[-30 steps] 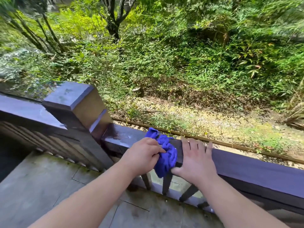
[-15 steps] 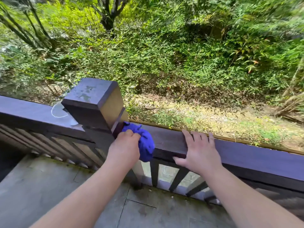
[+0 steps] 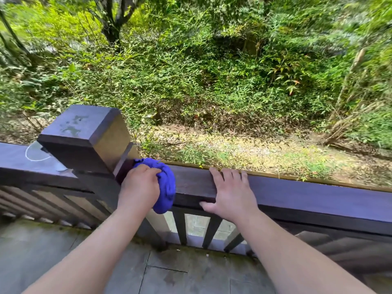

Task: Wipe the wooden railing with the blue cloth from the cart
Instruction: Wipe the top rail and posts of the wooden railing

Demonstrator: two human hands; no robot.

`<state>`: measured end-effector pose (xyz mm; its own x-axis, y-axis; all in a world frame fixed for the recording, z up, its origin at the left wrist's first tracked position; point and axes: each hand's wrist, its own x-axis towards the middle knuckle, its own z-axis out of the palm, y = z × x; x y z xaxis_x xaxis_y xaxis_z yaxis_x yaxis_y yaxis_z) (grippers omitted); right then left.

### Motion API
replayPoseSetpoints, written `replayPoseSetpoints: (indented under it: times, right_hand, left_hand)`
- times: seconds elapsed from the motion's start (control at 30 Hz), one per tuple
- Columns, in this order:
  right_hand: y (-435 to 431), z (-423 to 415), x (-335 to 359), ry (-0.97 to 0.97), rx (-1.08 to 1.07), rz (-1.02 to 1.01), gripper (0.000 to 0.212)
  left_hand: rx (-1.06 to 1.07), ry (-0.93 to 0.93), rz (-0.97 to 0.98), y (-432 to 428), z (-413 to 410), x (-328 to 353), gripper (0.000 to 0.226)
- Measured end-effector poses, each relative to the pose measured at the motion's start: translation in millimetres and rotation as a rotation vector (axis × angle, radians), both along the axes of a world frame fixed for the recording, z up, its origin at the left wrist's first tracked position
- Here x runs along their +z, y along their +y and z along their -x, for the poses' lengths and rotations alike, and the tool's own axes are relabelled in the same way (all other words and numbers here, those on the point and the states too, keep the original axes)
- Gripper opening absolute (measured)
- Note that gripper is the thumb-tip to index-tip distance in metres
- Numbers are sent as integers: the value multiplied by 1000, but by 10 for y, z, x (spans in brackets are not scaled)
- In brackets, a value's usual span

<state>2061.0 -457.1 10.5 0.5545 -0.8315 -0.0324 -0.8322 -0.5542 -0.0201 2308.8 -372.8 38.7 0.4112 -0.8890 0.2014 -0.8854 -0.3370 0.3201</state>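
Observation:
A dark wooden railing [image 3: 307,194] runs across the view from left to right. My left hand [image 3: 139,185] is closed on a bunched blue cloth [image 3: 166,187] and presses it on the rail's top, right against the square post [image 3: 84,136]. Part of the cloth hangs over the rail's near face. My right hand [image 3: 230,194] lies flat on the rail a little to the right of the cloth, fingers spread, thumb on the near face. The cart is out of sight.
A white face mask [image 3: 40,154] lies on the rail left of the post. Dark balusters [image 3: 212,230] stand below the rail. Grey stone paving [image 3: 53,257] is underfoot. Beyond the rail the ground drops to dense green brush [image 3: 191,71].
My left hand slid the cloth left along the rail until it met the post. The right hand stayed flat on the rail. The view shifted so the post stands nearer the middle.

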Motion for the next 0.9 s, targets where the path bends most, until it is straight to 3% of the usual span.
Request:
replayPoseSetpoints:
  times: [0.2, 0.37, 0.57, 0.9]
  right_hand:
    - [2, 37, 20, -5, 21, 5, 110]
    - [-47, 101, 25, -50, 55, -34, 111]
    - [-179, 763, -19, -23, 77, -10, 112]
    - [-289, 1460, 17, -38, 104, -5, 110]
  left_hand:
    - [-32, 30, 2, 8, 90, 4, 29]
    - [-189, 53, 83, 34, 740, -75, 26]
    - [-316, 53, 112, -207, 1283, -163, 27]
    - [-184, -15, 86, -361, 1783, -145, 26]
